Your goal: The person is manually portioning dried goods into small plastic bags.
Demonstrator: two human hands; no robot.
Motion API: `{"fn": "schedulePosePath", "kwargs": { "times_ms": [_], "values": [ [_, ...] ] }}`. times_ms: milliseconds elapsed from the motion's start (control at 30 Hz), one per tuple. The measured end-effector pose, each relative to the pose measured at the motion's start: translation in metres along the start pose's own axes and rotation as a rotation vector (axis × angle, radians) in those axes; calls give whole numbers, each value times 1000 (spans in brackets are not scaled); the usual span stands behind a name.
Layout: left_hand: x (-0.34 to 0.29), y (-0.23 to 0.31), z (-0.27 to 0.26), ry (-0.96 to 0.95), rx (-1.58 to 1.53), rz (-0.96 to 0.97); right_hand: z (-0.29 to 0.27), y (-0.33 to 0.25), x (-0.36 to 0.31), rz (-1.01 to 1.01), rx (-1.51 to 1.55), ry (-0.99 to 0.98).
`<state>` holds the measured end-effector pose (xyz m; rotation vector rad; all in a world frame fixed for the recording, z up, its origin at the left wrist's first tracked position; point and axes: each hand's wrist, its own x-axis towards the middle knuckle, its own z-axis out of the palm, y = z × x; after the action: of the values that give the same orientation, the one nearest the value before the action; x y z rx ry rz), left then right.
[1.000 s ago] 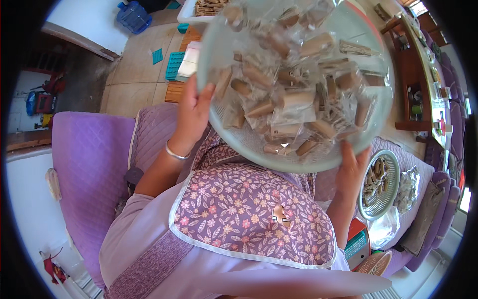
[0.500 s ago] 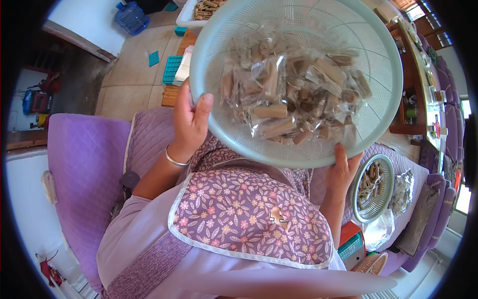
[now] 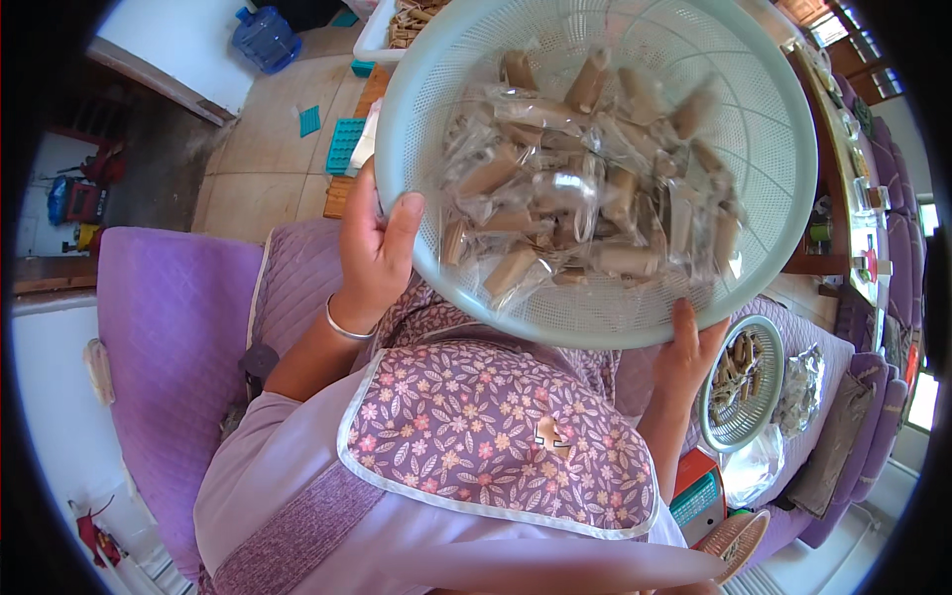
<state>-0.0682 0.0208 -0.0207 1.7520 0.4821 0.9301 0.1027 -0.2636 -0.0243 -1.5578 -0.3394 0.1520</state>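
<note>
A large round pale green plastic sieve basket (image 3: 399, 119) is held up in front of me, tilted toward me. Inside lie many brown, stick-like pieces in clear wrappers (image 3: 595, 188), some blurred by motion. My left hand (image 3: 379, 233) grips the basket's left rim, thumb on the inner side and fingers hidden beneath. Lower right, my right hand (image 3: 689, 347) holds the near rim, its thumb showing on top and the other fingers mostly hidden.
On the purple quilted sofa (image 3: 159, 327) to my right sits a smaller green basket (image 3: 776, 397) of brown pieces, beside clear plastic bags (image 3: 759, 466). A white tub (image 3: 373, 38) of brown pieces, teal trays (image 3: 344, 142) and a blue water bottle (image 3: 266, 40) are farther off.
The wrapped pieces have shifted and tumbled within the basket, spreading toward its far side. The basket has moved slightly right and nearer, both hands still on its rim.
</note>
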Motion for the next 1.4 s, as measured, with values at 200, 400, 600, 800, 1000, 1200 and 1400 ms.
{"fn": "schedulePosePath", "kwargs": {
  "times_ms": [200,400,600,800,1000,1200,1400],
  "values": [
    [-12,-35,16,-71,-111,-307,-14,30,-3,356,37,-97],
    [-12,-12,9,-64,-69,-229,-9,20,-13,359,52,-67],
    [6,19,8,24,74,107,-28,7,6,0,-342,-63],
    [-22,-36,14,-66,-106,-269,-18,34,-13,424,82,-114],
    [-11,-9,10,-88,-82,-221,-8,21,-12,360,115,-72],
    [-8,2,16,11,100,199,-11,10,-2,66,106,-9],
    [-23,-37,20,-94,-216,-353,-24,46,-15,437,102,-115]
  ]
}}
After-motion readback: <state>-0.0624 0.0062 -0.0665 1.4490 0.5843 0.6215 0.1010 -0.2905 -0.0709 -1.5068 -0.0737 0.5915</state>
